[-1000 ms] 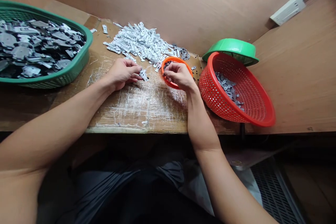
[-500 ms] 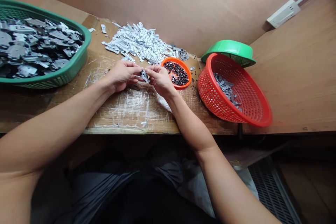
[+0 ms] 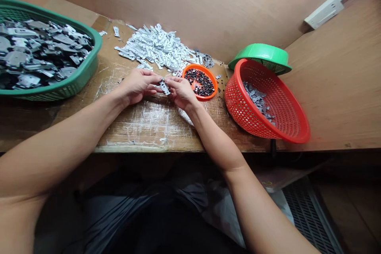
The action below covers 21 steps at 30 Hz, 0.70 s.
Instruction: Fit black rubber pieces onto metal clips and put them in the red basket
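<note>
A small flat metal plate with holes [image 3: 164, 86] is held above the worktop between my two hands. My left hand [image 3: 139, 86] pinches its left side, with the fingertips closed on it. The thumb and forefinger of my right hand [image 3: 180, 89] are closed at its right upper edge; whether a smaller piece sits between them is hidden. Just right of my right hand lies an orange dish [image 3: 214, 92] of small dark round parts [image 3: 205, 83]. Behind the hands spreads a pile of silvery metal strips [image 3: 157, 47].
At the left stands a green basket [image 3: 97, 53] heaped with metal assemblies [image 3: 38, 53]. A red basket [image 3: 238, 107], tilted, holds grey metal pieces [image 3: 258, 99]; a bright green basket [image 3: 258, 55] is behind it. Wooden panels [image 3: 178, 0] enclose the worktop [image 3: 143, 127].
The metal plate has turned slightly, so more of its holed face shows. Both hands keep their grip in nearly the same place.
</note>
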Motion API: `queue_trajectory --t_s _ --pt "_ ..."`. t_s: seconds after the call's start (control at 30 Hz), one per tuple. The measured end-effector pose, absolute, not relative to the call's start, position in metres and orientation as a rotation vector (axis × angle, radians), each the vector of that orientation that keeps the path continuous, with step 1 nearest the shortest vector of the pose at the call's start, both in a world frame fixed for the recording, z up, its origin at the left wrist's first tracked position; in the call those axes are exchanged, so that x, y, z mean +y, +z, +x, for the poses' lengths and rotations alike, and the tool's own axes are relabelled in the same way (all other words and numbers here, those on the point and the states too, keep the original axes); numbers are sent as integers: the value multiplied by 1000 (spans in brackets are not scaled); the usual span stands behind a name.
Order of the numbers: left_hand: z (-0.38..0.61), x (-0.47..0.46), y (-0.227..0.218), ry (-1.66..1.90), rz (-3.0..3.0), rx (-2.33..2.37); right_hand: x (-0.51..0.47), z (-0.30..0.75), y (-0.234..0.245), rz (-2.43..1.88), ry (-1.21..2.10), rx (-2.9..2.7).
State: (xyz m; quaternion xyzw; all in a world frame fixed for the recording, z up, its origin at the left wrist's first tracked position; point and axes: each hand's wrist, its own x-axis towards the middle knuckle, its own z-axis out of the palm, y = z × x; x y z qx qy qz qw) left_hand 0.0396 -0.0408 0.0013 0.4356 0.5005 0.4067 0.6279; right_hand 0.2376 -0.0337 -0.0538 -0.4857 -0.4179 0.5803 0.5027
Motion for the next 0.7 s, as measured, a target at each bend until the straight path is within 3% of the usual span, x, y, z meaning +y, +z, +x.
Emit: queue_trajectory --t_s 0.13,0.4,0.7 --pt "33 -38 7 962 1009 1210 -28 246 -49 -1286 1088 -1241" --pt "8 -12 7 1195 945 1295 -26 233 -54 -1415 470 -2224" --pt "9 -9 7 1207 954 1332 -31 251 -24 -1306 584 -2502"
